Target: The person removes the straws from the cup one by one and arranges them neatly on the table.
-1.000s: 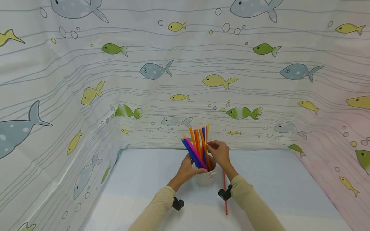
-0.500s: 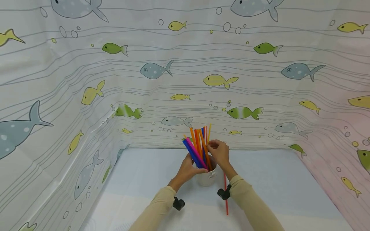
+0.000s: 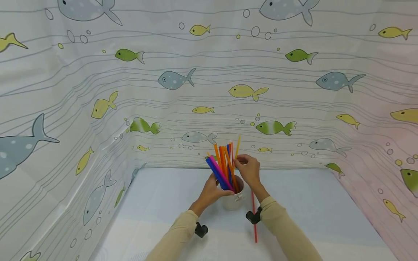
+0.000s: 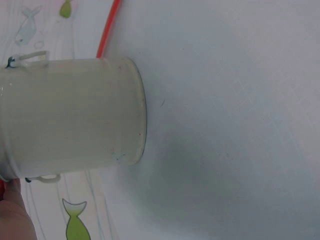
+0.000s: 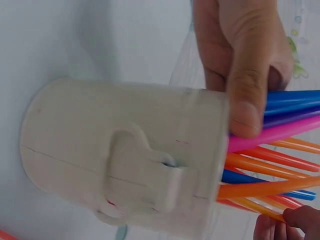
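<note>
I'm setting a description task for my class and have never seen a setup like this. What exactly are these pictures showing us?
There is no machine here, only a person's bare left hand and right hand. The wide picture comes from a camera worn on the head, looking forward and down. The two close pictures come from the left wrist camera and right wrist camera; they show things turned sideways.

The left hand grips a white container at its rim, thumb against some of the coloured straws inside. The right hand pinches a yellow straw. A red straw lies on the pale tabletop, and a fish-patterned sheet hangs behind.
</note>
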A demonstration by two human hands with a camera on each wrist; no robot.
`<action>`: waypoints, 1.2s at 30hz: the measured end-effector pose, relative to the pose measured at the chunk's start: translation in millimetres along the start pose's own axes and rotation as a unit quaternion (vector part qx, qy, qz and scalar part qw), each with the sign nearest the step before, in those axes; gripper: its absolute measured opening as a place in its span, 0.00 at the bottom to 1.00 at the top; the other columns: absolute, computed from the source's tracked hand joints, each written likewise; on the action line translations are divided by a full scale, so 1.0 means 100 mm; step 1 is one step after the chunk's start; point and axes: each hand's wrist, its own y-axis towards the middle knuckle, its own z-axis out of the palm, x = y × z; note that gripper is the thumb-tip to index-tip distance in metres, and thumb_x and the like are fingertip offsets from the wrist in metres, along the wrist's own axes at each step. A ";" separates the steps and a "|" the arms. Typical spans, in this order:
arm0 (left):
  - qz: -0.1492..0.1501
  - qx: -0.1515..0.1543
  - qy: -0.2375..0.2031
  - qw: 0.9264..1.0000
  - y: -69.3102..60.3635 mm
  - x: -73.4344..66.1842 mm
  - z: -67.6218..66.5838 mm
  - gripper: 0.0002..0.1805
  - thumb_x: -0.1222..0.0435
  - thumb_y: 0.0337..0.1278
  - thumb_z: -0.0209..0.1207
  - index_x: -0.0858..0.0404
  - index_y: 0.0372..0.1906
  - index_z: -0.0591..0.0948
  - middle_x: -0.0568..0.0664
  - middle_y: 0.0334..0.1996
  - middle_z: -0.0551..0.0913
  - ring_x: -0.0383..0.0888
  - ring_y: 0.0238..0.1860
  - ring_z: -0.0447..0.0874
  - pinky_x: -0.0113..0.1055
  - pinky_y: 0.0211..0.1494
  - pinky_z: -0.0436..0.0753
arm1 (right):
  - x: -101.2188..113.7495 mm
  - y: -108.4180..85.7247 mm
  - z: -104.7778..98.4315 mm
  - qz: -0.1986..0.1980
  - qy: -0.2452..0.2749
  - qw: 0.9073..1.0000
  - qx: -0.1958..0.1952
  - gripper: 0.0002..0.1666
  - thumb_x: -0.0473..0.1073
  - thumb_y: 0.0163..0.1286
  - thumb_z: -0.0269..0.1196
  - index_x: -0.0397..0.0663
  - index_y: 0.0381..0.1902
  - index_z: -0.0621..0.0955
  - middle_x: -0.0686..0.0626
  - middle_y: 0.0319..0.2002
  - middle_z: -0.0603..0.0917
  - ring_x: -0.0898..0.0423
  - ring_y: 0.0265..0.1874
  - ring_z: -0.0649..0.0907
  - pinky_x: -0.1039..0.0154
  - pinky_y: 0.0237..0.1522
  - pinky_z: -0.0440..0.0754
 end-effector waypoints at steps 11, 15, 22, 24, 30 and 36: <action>-0.018 0.000 0.014 1.000 0.01 -0.01 0.00 0.53 0.60 0.42 0.76 0.54 0.73 0.57 0.47 0.66 0.69 0.48 0.69 0.66 0.47 0.68 0.68 | 0.29 0.31 -0.34 -0.016 0.025 0.999 -0.042 0.09 0.36 0.62 0.69 0.36 0.39 0.85 0.44 0.31 0.88 0.52 0.29 0.87 0.72 0.32 0.84; -0.015 0.003 0.005 1.000 0.01 0.00 -0.02 0.51 0.61 0.43 0.76 0.54 0.72 0.59 0.46 0.66 0.69 0.47 0.69 0.65 0.47 0.69 0.67 | 0.43 0.41 -0.53 -0.023 0.026 0.998 -0.060 0.10 0.37 0.62 0.69 0.36 0.40 0.86 0.43 0.31 0.88 0.52 0.29 0.87 0.76 0.31 0.82; -0.006 0.003 0.014 1.000 0.00 0.03 -0.02 0.51 0.61 0.42 0.76 0.57 0.72 0.58 0.49 0.65 0.70 0.50 0.69 0.66 0.49 0.68 0.68 | 0.43 0.46 -0.79 -0.019 -0.001 0.998 -0.067 0.13 0.39 0.64 0.69 0.38 0.45 0.86 0.45 0.34 0.88 0.54 0.29 0.87 0.76 0.29 0.81; -0.001 0.004 0.014 1.000 0.00 0.03 -0.02 0.51 0.61 0.43 0.76 0.58 0.72 0.58 0.50 0.65 0.69 0.51 0.69 0.66 0.49 0.68 0.67 | 0.39 0.43 -0.82 -0.011 -0.013 0.998 -0.061 0.14 0.40 0.65 0.68 0.38 0.45 0.86 0.44 0.35 0.88 0.54 0.29 0.87 0.76 0.29 0.80; 0.005 0.004 0.009 1.000 0.00 0.03 -0.03 0.51 0.61 0.43 0.76 0.59 0.72 0.58 0.51 0.65 0.69 0.51 0.69 0.65 0.50 0.68 0.67 | 0.13 0.28 -0.83 0.033 -0.035 0.998 -0.031 0.15 0.41 0.67 0.66 0.38 0.47 0.86 0.42 0.35 0.88 0.52 0.29 0.88 0.74 0.28 0.81; 0.001 0.006 0.015 1.000 0.01 0.01 -0.01 0.51 0.60 0.43 0.76 0.59 0.72 0.59 0.51 0.65 0.69 0.52 0.69 0.65 0.50 0.67 0.68 | -0.17 0.03 -0.80 0.079 -0.052 0.996 0.004 0.15 0.40 0.67 0.66 0.34 0.47 0.85 0.40 0.37 0.87 0.51 0.30 0.87 0.69 0.30 0.84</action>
